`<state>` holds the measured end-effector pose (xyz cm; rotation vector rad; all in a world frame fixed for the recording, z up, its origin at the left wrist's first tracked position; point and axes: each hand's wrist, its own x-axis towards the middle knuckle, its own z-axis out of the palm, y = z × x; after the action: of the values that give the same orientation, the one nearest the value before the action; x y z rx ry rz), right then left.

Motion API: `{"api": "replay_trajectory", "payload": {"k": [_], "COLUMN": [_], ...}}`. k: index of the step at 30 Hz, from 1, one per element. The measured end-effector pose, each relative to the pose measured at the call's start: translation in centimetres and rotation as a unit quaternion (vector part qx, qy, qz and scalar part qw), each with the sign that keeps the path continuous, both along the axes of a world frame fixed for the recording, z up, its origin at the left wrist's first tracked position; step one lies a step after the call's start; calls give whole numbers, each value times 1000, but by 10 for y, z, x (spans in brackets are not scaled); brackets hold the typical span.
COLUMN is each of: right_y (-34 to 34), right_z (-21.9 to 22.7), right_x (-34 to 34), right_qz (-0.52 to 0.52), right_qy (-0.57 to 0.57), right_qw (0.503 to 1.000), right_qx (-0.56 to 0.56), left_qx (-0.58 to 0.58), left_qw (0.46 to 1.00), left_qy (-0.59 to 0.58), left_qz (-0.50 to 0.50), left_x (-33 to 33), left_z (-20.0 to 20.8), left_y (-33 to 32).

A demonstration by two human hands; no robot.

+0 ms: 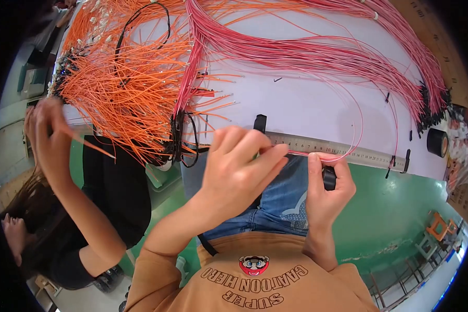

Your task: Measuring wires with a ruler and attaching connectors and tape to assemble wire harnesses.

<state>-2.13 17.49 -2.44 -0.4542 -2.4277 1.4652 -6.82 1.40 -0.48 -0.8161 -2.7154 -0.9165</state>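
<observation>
While the right hand (336, 193), thumb upright, pinches pink wire (298, 153) below the steel ruler (369, 155), right of centre, the left hand (235, 165) arches at centre. Left fingers bunched beside wire; grip indeterminable.

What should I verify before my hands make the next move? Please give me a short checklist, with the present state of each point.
1. Right hand pinching the pink wire: ok.
2. Wire end visible at the left hand: cannot tell; the fingers hide it.
3. Ruler lying along the table edge: ok.
4. Right hand free of other things: not ok; a black roll appears to sit in it.
5. Co-worker's nearer hand away from the ruler: ok, at the orange wires.
</observation>
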Motion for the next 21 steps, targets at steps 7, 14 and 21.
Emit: {"api": "replay_trajectory", "payload": {"k": [7,14,21], "right_y": [4,11,-3], "right_z": [-2,-12,1], "right_x": [0,11,47], "right_qz": [1,42,232], "right_qy": [3,11,-46], "right_qw": [1000,997,898], "right_qx": [-20,-71,-372], "left_qx": [25,-24,241], "left_qw": [999,1000,908], "left_qy": [-21,-11,-324], "left_qz": [-20,-3,111], "left_x": [-3,6,89], "left_z": [-15,-8,15], "left_y": [17,19,-32]}}
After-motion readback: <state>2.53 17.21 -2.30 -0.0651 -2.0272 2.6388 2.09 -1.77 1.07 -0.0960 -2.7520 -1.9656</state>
